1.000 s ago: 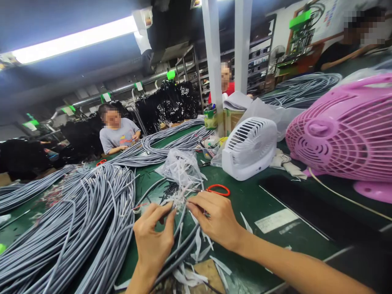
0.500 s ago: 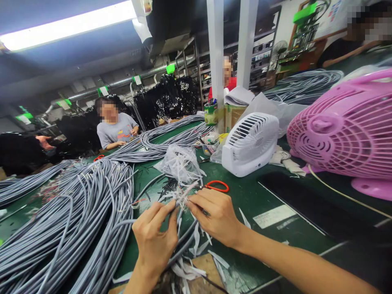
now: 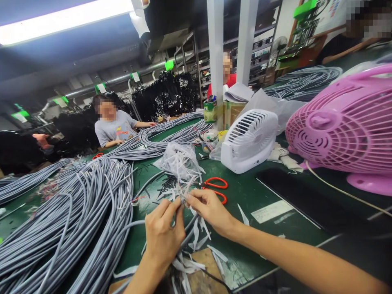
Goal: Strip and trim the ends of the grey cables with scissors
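Between my fingers is the frayed end of a grey cable, its thin wires and whitish strands fanned out above the fingertips. My left hand pinches the cable close to that end. Touching it from the right, my right hand is closed on the loose wires and strands. Just beyond the right hand lie red-handled scissors, partly hidden by it. Short black pieces of tubing are scattered behind the hands, beside a clear plastic bag of white strips.
A large bundle of grey cables covers the left side of the green table. A white fan and a pink fan stand right. White scraps lie below my hands. A co-worker sits across the table.
My hands have drawn closer together, the left shifting right. More of the red scissor handles shows. The co-worker across the table has stretched an arm out to the right.
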Available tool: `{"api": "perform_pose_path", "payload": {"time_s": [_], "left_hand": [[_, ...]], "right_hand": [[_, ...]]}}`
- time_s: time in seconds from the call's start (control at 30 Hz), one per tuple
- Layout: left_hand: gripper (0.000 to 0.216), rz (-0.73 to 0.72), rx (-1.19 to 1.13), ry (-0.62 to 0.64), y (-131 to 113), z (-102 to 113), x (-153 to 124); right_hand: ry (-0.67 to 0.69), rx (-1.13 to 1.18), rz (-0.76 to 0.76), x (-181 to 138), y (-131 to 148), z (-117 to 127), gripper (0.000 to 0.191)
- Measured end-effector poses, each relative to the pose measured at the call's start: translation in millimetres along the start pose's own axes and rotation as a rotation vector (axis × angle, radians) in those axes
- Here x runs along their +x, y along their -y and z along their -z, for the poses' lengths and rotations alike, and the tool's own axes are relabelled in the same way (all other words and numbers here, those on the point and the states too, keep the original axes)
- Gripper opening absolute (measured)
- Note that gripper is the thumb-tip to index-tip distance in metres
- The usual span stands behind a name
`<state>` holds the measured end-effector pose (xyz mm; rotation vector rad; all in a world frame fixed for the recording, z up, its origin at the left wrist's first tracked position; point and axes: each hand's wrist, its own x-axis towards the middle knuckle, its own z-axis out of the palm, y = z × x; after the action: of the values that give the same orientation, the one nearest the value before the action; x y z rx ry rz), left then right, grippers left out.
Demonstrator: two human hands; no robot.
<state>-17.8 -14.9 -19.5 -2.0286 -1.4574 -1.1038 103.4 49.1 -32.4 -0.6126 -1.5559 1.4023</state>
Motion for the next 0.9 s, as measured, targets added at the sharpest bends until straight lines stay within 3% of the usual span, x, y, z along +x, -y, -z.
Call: {"api": "perform_pose_path", "payload": {"time_s": [0.17, 0.4, 0.5, 0.67, 0.9], "left_hand": [[0.016, 0.029, -0.029, 0.010, -1.4, 1.4, -0.5], [0.014, 0.066, -0.130, 0.000, -0.8, 3.7, 2.1], [0.013, 0.114, -0.170, -0.005, -2.5, 4.1, 1.8], [0.015, 0.322, -0.290, -0.018, -5.8, 3.2, -0.2], [0.016, 0.366, -0.375, 0.036, -4.5, 0.9, -0.5]], "right_hand": [[-0.008, 0.254, -0.163, 0.3, 5.5, -0.1, 0.043], [0.017, 0.346, -0.207, 2.8, 10.0, 5.0, 0.039], [0.017, 0.229, -0.111, 2.6, 12.6, 7.2, 0.038], [0.064, -0.151, 0.144, 0.7, 15.8, 12.2, 0.032], [-0.018, -0.486, 0.310, -4.5, 15.2, 11.8, 0.027]]}}
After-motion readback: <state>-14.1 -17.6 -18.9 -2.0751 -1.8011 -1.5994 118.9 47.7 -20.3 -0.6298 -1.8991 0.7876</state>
